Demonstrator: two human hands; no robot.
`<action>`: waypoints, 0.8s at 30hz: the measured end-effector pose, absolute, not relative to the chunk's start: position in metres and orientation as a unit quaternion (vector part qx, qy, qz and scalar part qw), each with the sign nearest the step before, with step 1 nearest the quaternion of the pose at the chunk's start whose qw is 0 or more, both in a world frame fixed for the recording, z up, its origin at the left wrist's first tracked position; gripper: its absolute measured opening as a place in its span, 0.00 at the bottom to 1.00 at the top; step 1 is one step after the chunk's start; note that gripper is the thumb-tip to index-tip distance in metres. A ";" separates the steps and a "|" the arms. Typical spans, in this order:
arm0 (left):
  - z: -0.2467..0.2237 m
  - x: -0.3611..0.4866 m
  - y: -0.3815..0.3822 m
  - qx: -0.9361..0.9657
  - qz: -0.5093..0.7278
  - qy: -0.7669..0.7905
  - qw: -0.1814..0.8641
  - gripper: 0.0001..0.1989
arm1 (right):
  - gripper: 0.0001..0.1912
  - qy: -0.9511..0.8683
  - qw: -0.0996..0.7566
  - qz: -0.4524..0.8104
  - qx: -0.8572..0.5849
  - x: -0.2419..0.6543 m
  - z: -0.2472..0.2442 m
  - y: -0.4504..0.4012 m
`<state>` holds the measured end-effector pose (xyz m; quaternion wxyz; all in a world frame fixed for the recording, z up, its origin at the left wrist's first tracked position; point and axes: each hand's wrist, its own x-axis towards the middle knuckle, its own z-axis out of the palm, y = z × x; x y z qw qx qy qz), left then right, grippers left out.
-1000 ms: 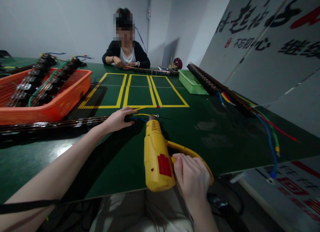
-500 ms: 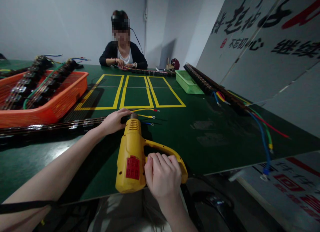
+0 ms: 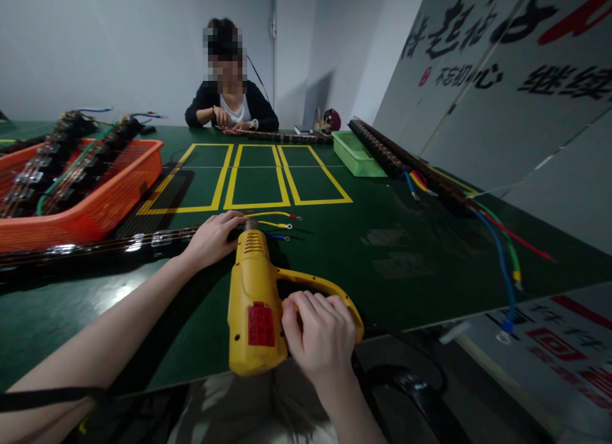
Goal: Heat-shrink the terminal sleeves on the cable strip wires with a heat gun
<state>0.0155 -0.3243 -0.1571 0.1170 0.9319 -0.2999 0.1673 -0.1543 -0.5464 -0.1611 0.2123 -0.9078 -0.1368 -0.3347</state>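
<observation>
My right hand [image 3: 321, 334] is closed around the handle of a yellow heat gun [image 3: 253, 304] with a red label. Its metal nozzle points away from me, close to the fingers of my left hand [image 3: 213, 239]. That hand is closed over the wire end of a long black strip with copper windings [image 3: 157, 241], which lies along the table to the left. Past my fingertips stick out a yellow wire with a red sleeve [image 3: 275, 214], another yellow wire [image 3: 272, 225] and a blue wire [image 3: 278, 237], each with a ring terminal. My fingertips are partly hidden.
An orange basket [image 3: 138, 176] on the left holds similar strips. A green basket [image 3: 354, 156] stands at the right beneath another strip [image 3: 382, 148], with coloured wires hanging over the table edge. Yellow tape rectangles [image 3: 287, 183] mark the green table. Opposite sits a person [image 3: 232, 106] working.
The heat gun's body has shifted slightly right and its nozzle slightly left, closer to my left hand. Both hands keep their hold. The whole view has shifted a little.
</observation>
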 end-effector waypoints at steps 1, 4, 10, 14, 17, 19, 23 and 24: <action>-0.157 0.014 -0.325 0.931 0.171 -0.304 0.112 0.20 | 0.18 -0.136 0.212 -0.332 -0.909 -0.154 -0.160 -0.551; -0.156 0.010 -0.329 0.929 0.187 -0.302 0.107 0.19 | 0.18 -0.130 0.206 -0.328 -0.913 -0.155 -0.157 -0.565; -0.151 0.005 -0.328 0.931 0.217 -0.277 0.098 0.26 | 0.17 -0.118 0.181 -0.336 -0.917 -0.158 -0.156 -0.592; -0.147 0.009 -0.318 0.952 0.205 -0.224 0.047 0.31 | 0.17 -0.113 0.160 -0.339 -0.920 -0.162 -0.155 -0.605; -0.147 0.012 -0.315 0.972 0.144 -0.182 0.030 0.32 | 0.16 -0.107 0.149 -0.341 -0.922 -0.163 -0.155 -0.608; -0.147 0.013 -0.315 0.976 0.122 -0.176 0.037 0.32 | 0.17 -0.101 0.146 -0.343 -0.922 -0.164 -0.156 -0.607; -0.149 0.012 -0.317 0.972 0.137 -0.184 0.047 0.32 | 0.18 -0.094 0.144 -0.350 -0.921 -0.163 -0.156 -0.597; -0.150 0.012 -0.317 0.971 0.140 -0.185 0.050 0.32 | 0.18 -0.094 0.144 -0.351 -0.920 -0.163 -0.155 -0.593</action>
